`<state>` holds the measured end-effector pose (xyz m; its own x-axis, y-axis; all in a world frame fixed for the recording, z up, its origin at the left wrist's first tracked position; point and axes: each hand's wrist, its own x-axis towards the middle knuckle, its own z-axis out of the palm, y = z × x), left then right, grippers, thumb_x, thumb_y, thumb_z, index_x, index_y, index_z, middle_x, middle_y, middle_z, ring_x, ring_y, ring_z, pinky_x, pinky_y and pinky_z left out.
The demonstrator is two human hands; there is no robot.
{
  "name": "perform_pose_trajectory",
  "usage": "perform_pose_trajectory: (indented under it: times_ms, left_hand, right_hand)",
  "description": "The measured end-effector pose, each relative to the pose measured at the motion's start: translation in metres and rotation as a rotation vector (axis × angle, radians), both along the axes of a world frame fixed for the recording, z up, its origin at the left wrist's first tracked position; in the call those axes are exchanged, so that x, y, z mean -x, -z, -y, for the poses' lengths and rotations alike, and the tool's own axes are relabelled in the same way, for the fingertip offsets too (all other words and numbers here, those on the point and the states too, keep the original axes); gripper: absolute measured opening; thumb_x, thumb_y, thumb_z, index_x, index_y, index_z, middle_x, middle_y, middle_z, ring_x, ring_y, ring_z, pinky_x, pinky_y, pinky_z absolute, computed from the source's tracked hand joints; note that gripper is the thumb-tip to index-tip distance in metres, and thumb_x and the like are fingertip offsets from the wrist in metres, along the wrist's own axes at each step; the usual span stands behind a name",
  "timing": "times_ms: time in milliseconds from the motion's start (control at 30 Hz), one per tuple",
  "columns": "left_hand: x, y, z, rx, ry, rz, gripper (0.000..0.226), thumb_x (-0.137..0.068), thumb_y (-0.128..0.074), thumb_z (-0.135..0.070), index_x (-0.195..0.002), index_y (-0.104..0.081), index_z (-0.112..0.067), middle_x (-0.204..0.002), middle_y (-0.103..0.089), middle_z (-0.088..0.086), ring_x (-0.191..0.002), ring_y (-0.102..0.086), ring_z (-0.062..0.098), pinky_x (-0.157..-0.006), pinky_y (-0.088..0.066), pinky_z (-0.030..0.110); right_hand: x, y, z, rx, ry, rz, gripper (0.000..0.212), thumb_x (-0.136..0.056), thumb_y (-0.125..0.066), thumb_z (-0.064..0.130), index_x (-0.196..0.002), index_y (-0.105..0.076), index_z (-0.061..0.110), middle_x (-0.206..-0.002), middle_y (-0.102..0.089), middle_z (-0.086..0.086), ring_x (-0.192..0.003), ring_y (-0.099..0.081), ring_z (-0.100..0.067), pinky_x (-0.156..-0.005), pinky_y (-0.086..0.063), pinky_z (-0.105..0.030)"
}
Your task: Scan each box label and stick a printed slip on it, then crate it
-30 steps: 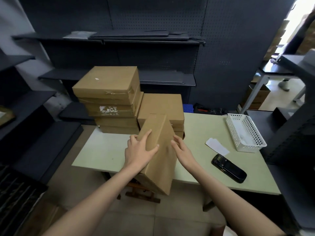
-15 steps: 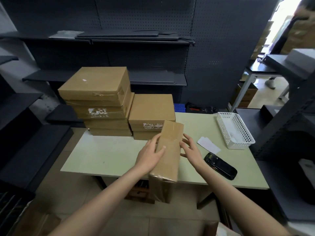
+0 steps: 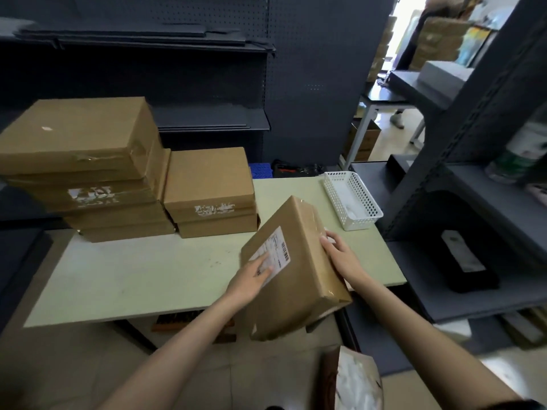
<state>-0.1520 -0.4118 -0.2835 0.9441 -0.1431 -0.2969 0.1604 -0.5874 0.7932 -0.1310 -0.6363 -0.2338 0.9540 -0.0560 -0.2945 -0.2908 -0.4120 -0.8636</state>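
The pale green table [image 3: 142, 276] fills the middle of your view, with dark shelving [image 3: 488, 202] rising at 3 o'clock and more behind it at 12. At 10 o'clock on the table sits a tall stack of boxes [image 3: 85, 173], and just beside it, toward 11, a shorter stack [image 3: 210, 193]; torn white label scraps show on the front faces of both. The box [image 3: 299, 279] you are handling is at 5 o'clock from the table's centre, tilted, its near end hanging past the table's front edge and its far end up over the tabletop. Its white label [image 3: 275, 250], barcode along the right side, faces up at you. Your left hand [image 3: 251, 279] presses flat on the lower part of that label, fingers fairly straight. Your right hand [image 3: 343, 258] grips the box's right-hand face, fingers wrapped along its edge. At 2 o'clock, near the table's far right corner, stands a white mesh basket [image 3: 352, 199], well apart from the box. A crumpled pale bag [image 3: 355, 380] lies on the floor at 6 o'clock.
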Motion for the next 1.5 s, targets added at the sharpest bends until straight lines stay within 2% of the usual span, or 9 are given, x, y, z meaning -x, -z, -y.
perform_pose_trajectory:
  times_ms: [133, 300, 567, 733, 867, 1067, 1267, 1400, 1500]
  left_hand:
    - [-0.003, 0.019, 0.000, -0.045, -0.046, -0.006, 0.054, -0.098, -0.046, -0.038, -0.148, -0.029, -0.030, -0.153, -0.031, 0.001, -0.138, -0.031, 0.021, -0.110, -0.027, 0.034]
    - [-0.001, 0.032, -0.023, -0.162, -0.179, -0.046, 0.057, -0.095, -0.048, -0.046, -0.147, -0.029, -0.033, -0.154, -0.025, 0.007, -0.141, -0.021, 0.027, -0.113, -0.022, 0.037]
    - [0.001, 0.039, -0.052, -0.253, -0.327, -0.040, 0.058, -0.094, -0.047, -0.049, -0.148, -0.028, -0.035, -0.156, -0.016, 0.008, -0.144, -0.010, 0.024, -0.113, -0.023, 0.042]
    - [-0.004, 0.041, -0.073, -0.278, -0.366, -0.020, 0.059, -0.094, -0.048, -0.047, -0.148, -0.027, -0.033, -0.157, -0.013, 0.006, -0.144, -0.007, 0.024, -0.111, -0.025, 0.043]
    - [-0.011, 0.044, -0.087, -0.351, -0.353, 0.002, 0.060, -0.092, -0.050, -0.049, -0.147, -0.029, -0.034, -0.154, -0.017, 0.004, -0.142, -0.012, 0.021, -0.105, -0.034, 0.042]
    - [-0.018, 0.047, -0.100, -0.431, -0.286, 0.080, 0.059, -0.091, -0.055, -0.045, -0.145, -0.035, -0.031, -0.151, -0.024, -0.002, -0.139, -0.018, 0.016, -0.093, -0.044, 0.037]
    - [-0.021, 0.049, -0.115, -0.447, -0.265, 0.192, 0.057, -0.089, -0.060, -0.042, -0.141, -0.042, -0.028, -0.151, -0.025, -0.004, -0.136, -0.029, 0.015, -0.088, -0.047, 0.035]
    - [-0.024, 0.057, -0.122, -0.399, -0.327, 0.143, 0.073, -0.085, -0.062, -0.049, -0.146, -0.033, -0.023, -0.155, -0.016, 0.000, -0.139, -0.027, 0.018, -0.093, -0.047, 0.041]
    - [-0.029, 0.059, -0.123, -0.294, -0.388, 0.042, 0.090, -0.081, -0.066, -0.052, -0.150, -0.018, -0.020, -0.153, -0.019, 0.004, -0.136, -0.033, 0.023, -0.096, -0.045, 0.044]
  right_hand:
    - [0.000, 0.021, 0.011, -0.017, 0.006, -0.020, 0.037, -0.100, -0.038, 0.046, -0.133, -0.047, 0.031, -0.125, -0.057, 0.008, -0.110, -0.054, -0.009, -0.091, -0.041, -0.029]
    - [-0.011, 0.053, 0.011, -0.020, -0.020, -0.115, 0.044, -0.098, -0.042, 0.047, -0.139, -0.045, 0.031, -0.133, -0.055, 0.004, -0.117, -0.054, -0.017, -0.103, -0.043, -0.048]
    - [-0.038, 0.074, -0.020, -0.070, -0.179, -0.198, 0.080, -0.071, -0.030, 0.087, -0.134, -0.046, 0.041, -0.131, -0.056, 0.014, -0.120, -0.054, -0.015, -0.103, -0.042, -0.048]
    - [-0.049, 0.080, -0.042, -0.071, -0.238, -0.223, 0.069, -0.083, -0.028, 0.078, -0.136, -0.047, 0.037, -0.134, -0.053, 0.015, -0.124, -0.050, -0.012, -0.106, -0.040, -0.045]
    - [-0.061, 0.085, -0.055, 0.006, -0.217, -0.227, 0.053, -0.095, -0.024, 0.064, -0.127, -0.056, 0.035, -0.127, -0.060, 0.007, -0.114, -0.056, -0.015, -0.089, -0.049, -0.036]
    - [-0.074, 0.095, -0.062, 0.150, -0.132, -0.228, 0.047, -0.103, -0.030, 0.042, -0.129, -0.058, 0.014, -0.115, -0.062, -0.009, -0.099, -0.059, -0.027, -0.084, -0.048, -0.035]
    - [-0.076, 0.117, -0.067, 0.234, -0.191, -0.176, 0.041, -0.102, -0.035, 0.041, -0.127, -0.059, 0.019, -0.127, -0.063, -0.003, -0.112, -0.056, -0.021, -0.094, -0.042, -0.032]
    - [-0.074, 0.116, -0.062, 0.258, -0.222, -0.136, 0.041, -0.100, -0.038, 0.044, -0.129, -0.056, 0.022, -0.127, -0.062, 0.002, -0.103, -0.055, -0.012, -0.084, -0.039, -0.028]
    - [-0.068, 0.112, -0.048, 0.322, -0.240, -0.070, 0.039, -0.100, -0.041, 0.042, -0.133, -0.052, 0.025, -0.134, -0.056, 0.003, -0.113, -0.055, -0.014, -0.091, -0.042, -0.031]
